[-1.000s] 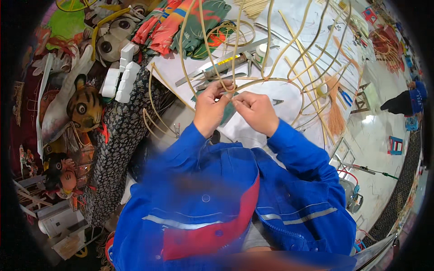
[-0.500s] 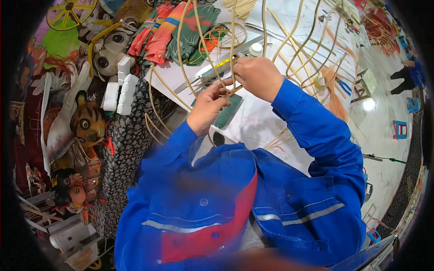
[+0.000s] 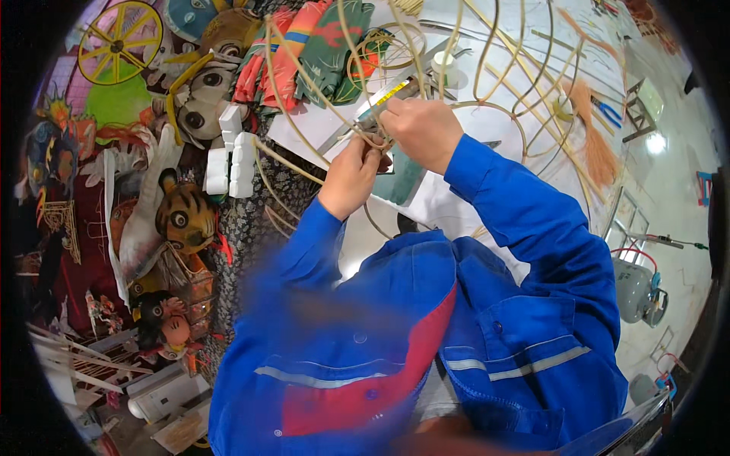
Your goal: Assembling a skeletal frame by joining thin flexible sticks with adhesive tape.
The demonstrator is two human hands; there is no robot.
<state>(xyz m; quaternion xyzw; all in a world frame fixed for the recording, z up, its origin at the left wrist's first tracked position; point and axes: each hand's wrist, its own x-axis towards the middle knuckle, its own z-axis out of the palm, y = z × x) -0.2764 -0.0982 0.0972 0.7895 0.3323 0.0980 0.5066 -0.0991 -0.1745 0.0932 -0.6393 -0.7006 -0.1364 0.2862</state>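
Thin, pale cane strips (image 3: 289, 161) are bent into a loose, open frame that rises over the white-covered table. My left hand (image 3: 348, 181) is closed, with thumb and fingers pinching strips where they meet. Right beside it, my right hand (image 3: 427, 135) is curled shut at the same joint, its fingertips on a strip; the exact grip is partly hidden. Behind the hands lies a grey tool with a yellow marked strip (image 3: 393, 91). A dark green flat sheet (image 3: 409, 181) rests on the table beneath my wrists.
Painted animal heads, among them a tiger head (image 3: 186, 216), crowd the left side. White foam-like blocks (image 3: 242, 165) stand at the table's left edge. Folded coloured cloth (image 3: 293, 53) lies at the back. Farther right are blue-handled pliers (image 3: 607, 112), orange fibres (image 3: 595, 140) and a gas cylinder (image 3: 639, 292).
My view has swung left, so the surroundings sit farther right. The cane frame leans more to the left, and both hands stay together at the joint. The gas cylinder now shows.
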